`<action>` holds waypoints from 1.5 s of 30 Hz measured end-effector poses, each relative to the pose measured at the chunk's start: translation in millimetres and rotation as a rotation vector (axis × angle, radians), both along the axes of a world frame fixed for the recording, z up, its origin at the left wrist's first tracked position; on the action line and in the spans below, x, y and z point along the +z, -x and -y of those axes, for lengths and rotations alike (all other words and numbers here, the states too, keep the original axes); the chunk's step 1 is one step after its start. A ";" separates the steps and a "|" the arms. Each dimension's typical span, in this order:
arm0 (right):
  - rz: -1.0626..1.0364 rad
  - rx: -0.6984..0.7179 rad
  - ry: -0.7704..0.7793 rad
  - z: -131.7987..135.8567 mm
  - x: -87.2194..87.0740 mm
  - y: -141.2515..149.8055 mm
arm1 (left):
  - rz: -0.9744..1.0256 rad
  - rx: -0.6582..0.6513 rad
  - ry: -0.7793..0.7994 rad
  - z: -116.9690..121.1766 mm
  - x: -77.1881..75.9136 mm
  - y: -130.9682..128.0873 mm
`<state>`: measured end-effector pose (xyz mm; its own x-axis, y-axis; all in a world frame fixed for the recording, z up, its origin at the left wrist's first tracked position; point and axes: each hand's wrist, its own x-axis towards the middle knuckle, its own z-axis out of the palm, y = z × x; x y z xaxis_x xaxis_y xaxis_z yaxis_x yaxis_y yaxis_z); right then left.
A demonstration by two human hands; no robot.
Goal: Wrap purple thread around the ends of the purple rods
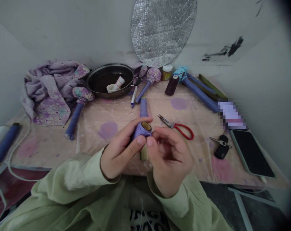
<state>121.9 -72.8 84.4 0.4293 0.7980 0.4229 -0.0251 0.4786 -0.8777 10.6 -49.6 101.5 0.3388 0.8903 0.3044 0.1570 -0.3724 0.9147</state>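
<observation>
Held in my left hand (121, 149) is a small roll of purple wrapping (138, 131) on a brown tube core, its open end facing up toward me. My right hand (171, 157) is closed in a pinch at the roll's lower right edge; what its fingertips hold is too small to make out. Under and behind the roll lies a stick (144, 107), purple at its far end and pale, bare wood at its near end. Red-handled scissors (175, 126) lie partly open just beyond my right hand.
Around the table (126, 112) are a black pan (99, 78), floral cloth (51, 96), cloth-headed purple sticks (75, 120), a dark thread cone (171, 86), a lidded jar (167, 73), a marker (134, 95), keys (222, 147) and a phone (252, 152). A silvery oval (163, 32) leans on the wall.
</observation>
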 end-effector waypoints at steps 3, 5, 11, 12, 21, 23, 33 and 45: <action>0.034 -0.001 -0.025 0.6 -2.3 -2.6 | 0.011 -0.016 0.008 1.4 -2.0 1.0; 0.063 0.009 -0.016 0.4 -2.8 -7.3 | 0.080 -0.068 0.087 1.5 -4.2 1.8; 0.294 0.021 -0.067 -6.4 -0.3 -27.8 | 0.205 -0.142 0.215 2.1 -5.6 -1.3; 0.341 0.032 -0.083 -7.5 0.6 -30.3 | 0.214 -0.139 0.215 2.4 -5.3 -2.5; 0.592 0.016 -0.165 -11.6 7.8 -39.8 | 0.159 -0.200 0.223 -1.5 -6.9 -1.8; 0.627 -0.022 -0.214 -12.6 7.2 -40.7 | 0.096 -0.192 0.207 -3.1 -5.9 -0.5; 0.738 -0.260 -0.289 -13.1 3.3 -34.9 | -0.024 -0.118 0.087 -7.8 -6.3 -2.8; 0.721 -0.172 -0.229 -15.1 -3.2 -32.4 | -0.145 -0.093 -0.098 -10.3 -3.2 -6.8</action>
